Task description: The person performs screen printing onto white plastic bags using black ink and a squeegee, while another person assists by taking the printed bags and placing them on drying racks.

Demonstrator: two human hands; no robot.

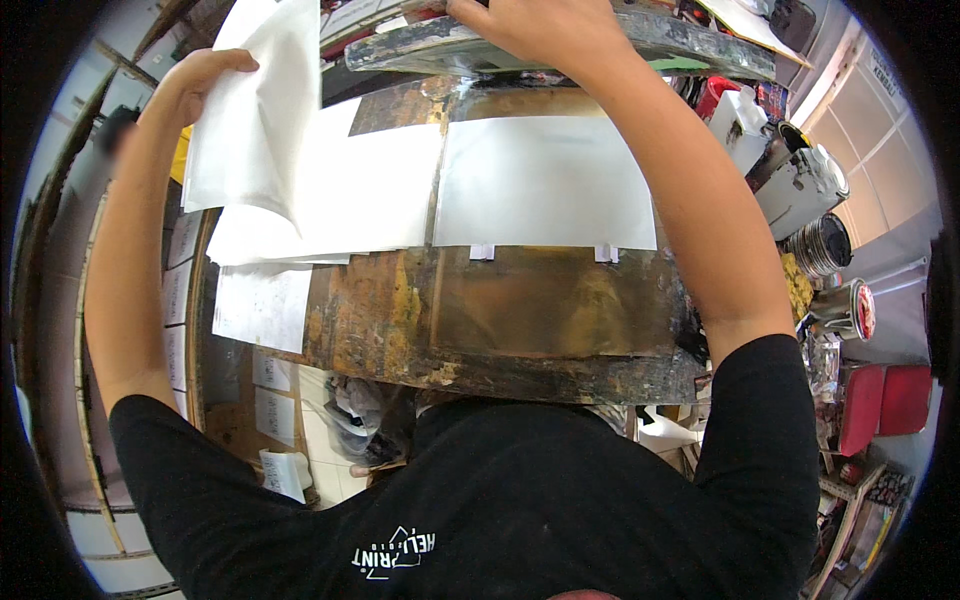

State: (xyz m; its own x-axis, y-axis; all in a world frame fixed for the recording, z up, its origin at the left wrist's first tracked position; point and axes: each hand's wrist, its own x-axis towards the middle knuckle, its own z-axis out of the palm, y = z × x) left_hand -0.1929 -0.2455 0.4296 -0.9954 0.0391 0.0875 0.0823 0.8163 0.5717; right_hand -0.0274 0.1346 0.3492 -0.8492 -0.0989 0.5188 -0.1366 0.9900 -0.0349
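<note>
My left hand [200,80] is raised at the upper left and holds a white sheet of paper [255,110] by its upper edge, lifting it off a stack of white sheets [330,205]. My right hand [545,30] rests on top of a stained, hinged frame [560,45] tilted up at the far side of the table. Below the frame a pale sheet [545,185] lies flat on the worn, paint-crusted printing board [500,310], next to two small white tabs at its near edge.
Several round tins [825,245] and a white canister [800,185] crowd a shelf at the right, with red containers [885,400] lower down. Paper sheets [262,305] hang off the board's left side. Tiled floor with clutter [350,425] shows under the table.
</note>
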